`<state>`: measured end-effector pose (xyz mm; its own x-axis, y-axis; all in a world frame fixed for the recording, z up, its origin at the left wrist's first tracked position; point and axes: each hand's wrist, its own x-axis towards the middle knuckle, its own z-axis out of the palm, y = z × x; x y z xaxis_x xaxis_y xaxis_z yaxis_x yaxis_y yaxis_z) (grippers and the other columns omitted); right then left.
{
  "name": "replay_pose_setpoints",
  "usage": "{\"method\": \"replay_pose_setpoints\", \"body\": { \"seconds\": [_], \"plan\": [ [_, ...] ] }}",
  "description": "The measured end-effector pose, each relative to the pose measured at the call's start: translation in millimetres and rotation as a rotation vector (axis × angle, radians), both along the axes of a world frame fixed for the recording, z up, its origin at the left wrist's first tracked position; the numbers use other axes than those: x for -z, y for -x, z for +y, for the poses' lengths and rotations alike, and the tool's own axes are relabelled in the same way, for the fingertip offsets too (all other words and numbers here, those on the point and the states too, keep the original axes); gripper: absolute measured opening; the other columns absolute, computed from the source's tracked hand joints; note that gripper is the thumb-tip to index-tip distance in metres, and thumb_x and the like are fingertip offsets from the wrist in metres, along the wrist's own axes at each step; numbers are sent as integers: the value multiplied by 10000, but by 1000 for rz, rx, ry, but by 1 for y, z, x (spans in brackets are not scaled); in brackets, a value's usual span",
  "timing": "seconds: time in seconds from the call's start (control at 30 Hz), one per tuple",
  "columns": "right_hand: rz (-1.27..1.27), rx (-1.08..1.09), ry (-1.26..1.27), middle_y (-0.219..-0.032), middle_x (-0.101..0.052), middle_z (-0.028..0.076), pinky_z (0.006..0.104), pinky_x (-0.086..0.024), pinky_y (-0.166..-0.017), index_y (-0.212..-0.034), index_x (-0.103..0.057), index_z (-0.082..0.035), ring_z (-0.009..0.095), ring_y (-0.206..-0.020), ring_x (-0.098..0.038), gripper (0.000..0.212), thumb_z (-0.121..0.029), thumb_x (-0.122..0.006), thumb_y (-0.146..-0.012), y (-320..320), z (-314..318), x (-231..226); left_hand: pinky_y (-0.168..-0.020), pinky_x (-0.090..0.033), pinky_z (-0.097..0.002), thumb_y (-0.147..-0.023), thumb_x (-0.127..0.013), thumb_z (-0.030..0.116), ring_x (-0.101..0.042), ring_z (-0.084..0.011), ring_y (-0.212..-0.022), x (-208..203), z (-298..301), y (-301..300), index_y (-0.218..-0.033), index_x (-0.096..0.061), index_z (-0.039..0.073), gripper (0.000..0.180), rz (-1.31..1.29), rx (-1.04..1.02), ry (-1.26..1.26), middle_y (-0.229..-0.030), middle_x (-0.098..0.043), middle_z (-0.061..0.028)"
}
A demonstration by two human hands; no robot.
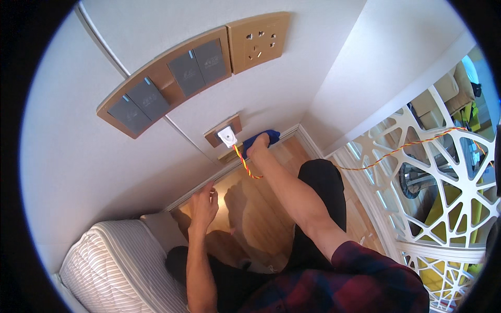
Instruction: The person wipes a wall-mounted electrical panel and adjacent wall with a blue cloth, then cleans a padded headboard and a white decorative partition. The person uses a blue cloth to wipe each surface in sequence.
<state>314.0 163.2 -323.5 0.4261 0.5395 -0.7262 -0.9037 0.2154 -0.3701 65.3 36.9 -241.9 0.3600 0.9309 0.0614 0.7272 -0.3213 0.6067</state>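
Right hand [258, 146] reaches far down, fingers closed around a soft blue cloth [263, 136] pressed low on the wall, just right of the white plug [227, 136]. Best to wipe lightly, clear of its twisted red-yellow cord [245, 166]. Left hand [204, 204] rests loosely spread, empty, against the smooth baseboard [209, 180].

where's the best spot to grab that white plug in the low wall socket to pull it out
Probably by the white plug body itself, pinched on its two side faces, coming straight at the wall. It sits flush in the low socket plate, and the red-and-yellow cord leaves from its lower edge, so avoid tugging there. The right hand, holding a blue cloth, is just beside it; the left hand rests lower down the wall.
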Motion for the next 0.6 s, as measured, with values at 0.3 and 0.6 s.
{"method": "replay_pose_setpoints", "body": {
  "seconds": [0.3, 0.6],
  "plan": [
    [-190, -20, -125, -1319, -623, 86, 440, -505, -1047, -1328, -576, -94, 279, -1163, -613, 399, -290, -321, -1091, 10, -18, -83, -800, -557, -473, -876, -686, 95, -719, -366, -898, 8, 5, 8, -1227, -667, 62, 353, 14, -21, 36, -1012, -756, -141],
    [-583, 187, -21, -1422, -551, 134, 387, -452, -1073, -1519, -392, -76, 285, -1229, -574, 483, -224, -438, -1062, -41, -10, -59, -838, -545, -501, -876, -689, 142, -698, -403, -957, -1, 4, 7, -1198, -672, 68, 331, 77, 37, 124, -1029, -743, -172]
  ]
}}
